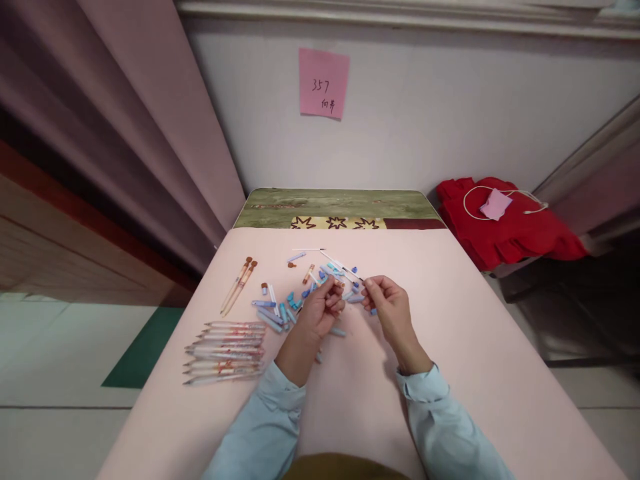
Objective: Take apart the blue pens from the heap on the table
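My right hand (393, 308) pinches a thin white pen refill (343, 265) with a dark tip, which slants up to the left over the pile. My left hand (321, 312) is closed, its fingers curled, with a small orange-brown pen part (339, 284) at the fingertips. Beneath and around both hands lie loose pen parts (283, 313) in blue, turquoise and lilac. A brown patterned pen barrel (309, 273) rests just beyond my left hand. Another white refill (307, 249) lies flat at the far side of the pile.
Two pens with brown tops (240, 287) lie at the left. Nearer me is a row of several pale pointed pens (225, 353). The pink-covered table (465, 373) meets a green board (270, 203) at the back. A red cloth (500, 233) with a white cable is at right.
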Motion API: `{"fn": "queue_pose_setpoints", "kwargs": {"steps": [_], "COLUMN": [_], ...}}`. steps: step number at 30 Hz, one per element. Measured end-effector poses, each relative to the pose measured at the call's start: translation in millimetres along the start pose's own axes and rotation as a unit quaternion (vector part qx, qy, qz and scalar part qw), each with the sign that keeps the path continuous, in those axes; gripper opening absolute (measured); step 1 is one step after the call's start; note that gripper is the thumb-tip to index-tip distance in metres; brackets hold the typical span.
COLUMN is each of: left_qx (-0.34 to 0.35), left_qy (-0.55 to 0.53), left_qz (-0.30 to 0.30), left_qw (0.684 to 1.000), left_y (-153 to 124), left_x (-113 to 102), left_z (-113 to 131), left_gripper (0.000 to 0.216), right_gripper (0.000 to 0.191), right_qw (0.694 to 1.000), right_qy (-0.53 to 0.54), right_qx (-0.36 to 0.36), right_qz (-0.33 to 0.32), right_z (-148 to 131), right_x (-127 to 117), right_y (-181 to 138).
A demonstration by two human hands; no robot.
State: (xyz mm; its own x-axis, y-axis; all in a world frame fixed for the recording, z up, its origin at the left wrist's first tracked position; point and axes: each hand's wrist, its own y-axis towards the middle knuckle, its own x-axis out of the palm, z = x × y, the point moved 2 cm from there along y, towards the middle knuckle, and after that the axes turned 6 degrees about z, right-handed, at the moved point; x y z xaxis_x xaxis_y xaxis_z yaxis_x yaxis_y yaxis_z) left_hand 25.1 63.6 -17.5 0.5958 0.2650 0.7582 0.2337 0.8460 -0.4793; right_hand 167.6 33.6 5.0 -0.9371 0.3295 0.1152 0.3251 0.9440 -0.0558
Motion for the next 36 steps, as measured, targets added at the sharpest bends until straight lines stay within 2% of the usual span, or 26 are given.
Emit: {"fn": "queue_pose_setpoints", "kwargs": {"steps": [4, 7, 11, 14, 20, 23, 26, 31, 36], "left_qx": [0.033, 0.052, 0.053, 0.049, 0.055, 0.040, 0.036, 0.083, 0.105], "left_qy": [-0.049, -0.067, -0.065, -0.058, -0.011, -0.013, -0.041, -0.075, -0.086], "left_qz": [0.005, 0.013, 0.046, 0.058, 0.011, 0.017, 0.031, 0.041, 0.063], "left_qw": [0.998, 0.996, 0.995, 0.995, 0.998, 0.999, 0.998, 0.993, 0.989], "left_y": [1, 2, 5, 4, -5, -9, -10, -5, 0], "left_x": [2, 2, -1, -2, 7, 11, 11, 1, -6], "left_z": [4, 7, 6, 2, -11, -11, -1, 28, 37], "left_gripper": [0.020, 0.021, 0.023, 0.023, 0.021, 0.020, 0.020, 0.027, 0.028], "right_gripper": [0.030, 0.025, 0.015, 0.014, 0.016, 0.013, 0.010, 0.007, 0.007], "right_qw": [0.991, 0.967, 0.945, 0.936, 0.936, 0.932, 0.923, 0.924, 0.926], "right_qy": [-0.114, -0.221, -0.279, -0.287, -0.277, -0.274, -0.289, -0.279, -0.246], "right_qx": [-0.056, -0.115, -0.162, -0.199, -0.216, -0.238, -0.253, -0.260, -0.282], "right_qz": [-0.050, -0.061, -0.049, -0.030, -0.036, -0.024, -0.018, -0.019, 0.043], "right_z": [5, 4, 4, 6, 16, 16, 10, -2, -11], "right_x": [10, 18, 24, 27, 32, 32, 32, 25, 14], "right_y": [-10, -18, -23, -24, -24, -25, -25, -25, -22]}}
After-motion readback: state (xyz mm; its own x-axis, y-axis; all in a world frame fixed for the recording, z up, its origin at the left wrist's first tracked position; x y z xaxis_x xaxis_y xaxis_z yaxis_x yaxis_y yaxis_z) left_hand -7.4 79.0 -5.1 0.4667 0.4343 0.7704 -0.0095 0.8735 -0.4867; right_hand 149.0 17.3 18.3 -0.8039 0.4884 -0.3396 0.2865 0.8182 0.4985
